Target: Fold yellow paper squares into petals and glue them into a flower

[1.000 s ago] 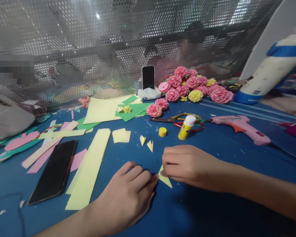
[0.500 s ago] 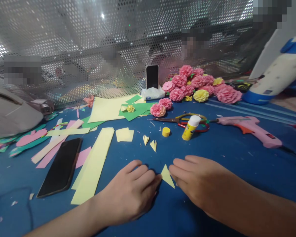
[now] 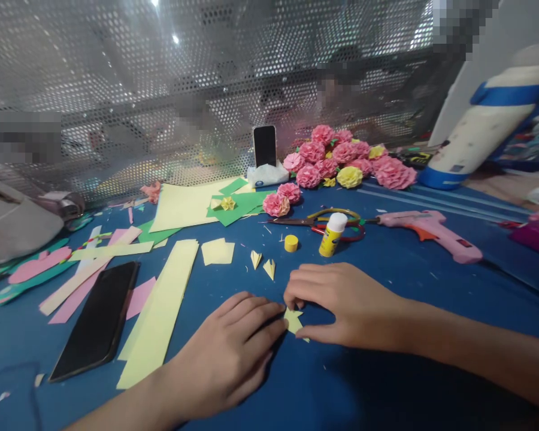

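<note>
A small piece of pale yellow folded paper [image 3: 293, 321] lies on the blue table between my hands, with pointed corners showing. My left hand [image 3: 236, 353] rests low over the table, its fingertips holding the paper's left side. From the right, the index finger and thumb of my right hand [image 3: 327, 299] touch the paper's upper and lower parts, a gap showing between them. Just beyond lie two small folded yellow pieces [image 3: 269, 269]. A yellow glue stick [image 3: 333, 235] stands uncapped behind my right hand, its yellow cap [image 3: 291, 243] on the table beside it.
Left are yellow paper strips [image 3: 161, 317], small yellow squares [image 3: 218, 251] and a black phone [image 3: 96, 320]. Behind lie scissors [image 3: 296, 221], pink paper flowers [image 3: 312, 175] and another phone [image 3: 265, 145] propped upright. At right are a pink glue gun [image 3: 435, 230] and a white-blue bottle [image 3: 485, 126].
My right hand has opened its thumb from its fingers, now touching the paper at two places. The triangle of paper now shows a different folded outline. The view has shifted slightly.
</note>
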A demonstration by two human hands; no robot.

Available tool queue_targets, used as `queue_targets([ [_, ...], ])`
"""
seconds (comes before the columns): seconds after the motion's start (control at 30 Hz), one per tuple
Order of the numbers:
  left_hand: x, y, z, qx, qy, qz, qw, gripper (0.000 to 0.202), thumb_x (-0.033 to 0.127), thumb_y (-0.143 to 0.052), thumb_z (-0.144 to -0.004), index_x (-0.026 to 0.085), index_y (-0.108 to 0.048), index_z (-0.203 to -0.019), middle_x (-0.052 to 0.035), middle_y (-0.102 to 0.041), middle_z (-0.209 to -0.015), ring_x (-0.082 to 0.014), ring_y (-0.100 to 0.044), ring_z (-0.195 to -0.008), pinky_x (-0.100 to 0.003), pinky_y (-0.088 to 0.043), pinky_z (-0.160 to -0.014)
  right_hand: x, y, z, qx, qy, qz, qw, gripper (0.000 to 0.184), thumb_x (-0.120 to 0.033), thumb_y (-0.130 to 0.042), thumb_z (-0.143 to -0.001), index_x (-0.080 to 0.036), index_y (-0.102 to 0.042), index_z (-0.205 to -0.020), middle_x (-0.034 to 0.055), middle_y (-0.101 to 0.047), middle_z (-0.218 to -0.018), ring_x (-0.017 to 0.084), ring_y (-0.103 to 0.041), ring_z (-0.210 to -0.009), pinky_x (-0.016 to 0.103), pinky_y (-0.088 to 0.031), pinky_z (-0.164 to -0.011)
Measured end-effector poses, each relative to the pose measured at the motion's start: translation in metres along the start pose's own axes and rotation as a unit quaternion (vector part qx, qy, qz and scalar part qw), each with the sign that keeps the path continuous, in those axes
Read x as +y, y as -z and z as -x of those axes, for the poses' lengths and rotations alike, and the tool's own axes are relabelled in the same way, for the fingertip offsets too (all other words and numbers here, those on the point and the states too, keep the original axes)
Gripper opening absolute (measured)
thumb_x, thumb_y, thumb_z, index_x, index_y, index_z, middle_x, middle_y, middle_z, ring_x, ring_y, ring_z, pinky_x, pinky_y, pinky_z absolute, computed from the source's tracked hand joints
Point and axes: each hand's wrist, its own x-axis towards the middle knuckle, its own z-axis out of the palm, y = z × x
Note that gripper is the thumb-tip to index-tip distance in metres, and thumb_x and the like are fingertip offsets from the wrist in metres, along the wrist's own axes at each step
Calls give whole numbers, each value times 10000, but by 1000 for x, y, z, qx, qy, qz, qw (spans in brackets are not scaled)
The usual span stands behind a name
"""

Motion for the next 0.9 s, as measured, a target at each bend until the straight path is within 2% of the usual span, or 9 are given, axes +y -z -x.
queue_targets([
  [0.1,0,1,0,-8,1,9,1000,410,170,-427,-1011,143,-493,-1414,-105,-580,-1407,-244,-531,-1294,-452,-406,-1135,-1,1,-2,-17,-20,-15,1000,389,-370,-872,-698,-203,-597,-916,-28,-611,-880,161,-566,-802,265,-341,-662],
  [0.13,0,2,0,-9,0,10,1000,420,171,-424,-1013,147,-479,-1428,-99,-578,-1415,-242,-528,-1303,-454,-402,-1141,-1,1,-2,-22,-26,-21,999,402,-362,-880,-684,-199,-594,-916,-29,-605,-881,159,-564,-796,262,-339,-655],
  [0.27,0,3,1,-11,-4,13,1000,454,172,-415,-1019,154,-428,-1472,-85,-576,-1430,-234,-525,-1315,-461,-392,-1151,-1,1,-2,-32,-25,-46,998,215,-205,-775,-774,-199,-599,-897,-36,-604,-882,143,-580,-820,255,-355,-692],
  [0.33,0,2,0,-12,0,12,1000,459,176,-412,-1020,153,-419,-1478,-88,-571,-1437,-238,-524,-1318,-476,-383,-1156,0,1,-1,-37,-17,-48,998,159,-185,-745,-805,-204,-617,-897,-33,-615,-901,145,-591,-856,256,-362,-717],
  [0.47,-1,2,0,-16,14,9,1000,457,183,-409,-1019,149,-422,-1475,-93,-559,-1452,-250,-506,-1340,-507,-360,-1167,-1,2,0,-41,-19,-30,999,317,-319,-856,-727,-202,-620,-904,-29,-609,-909,162,-587,-849,265,-356,-692],
  [0.53,-1,2,-1,-16,15,11,1000,467,180,-405,-1018,152,-410,-1484,-94,-556,-1454,-247,-501,-1345,-505,-362,-1165,-1,3,0,-38,-23,-25,999,355,-330,-869,-702,-203,-610,-908,-33,-600,-903,156,-578,-823,265,-349,-672],
  [0.73,-2,3,-1,-19,16,10,1000,442,173,-401,-1018,161,-445,-1457,-78,-552,-1455,-231,-482,-1360,-478,-337,-1183,2,3,2,-20,6,-29,999,141,-152,-697,-837,-215,-633,-946,-25,-606,-949,146,-590,-887,255,-367,-726],
  [0.9,-2,3,0,-21,11,9,1000,426,174,-402,-1013,141,-470,-1432,-91,-554,-1446,-235,-490,-1347,-470,-343,-1180,10,1,2,-11,17,-49,999,48,-171,-660,-912,-210,-672,-937,-14,-626,-956,133,-612,-865,236,-396,-731],
])
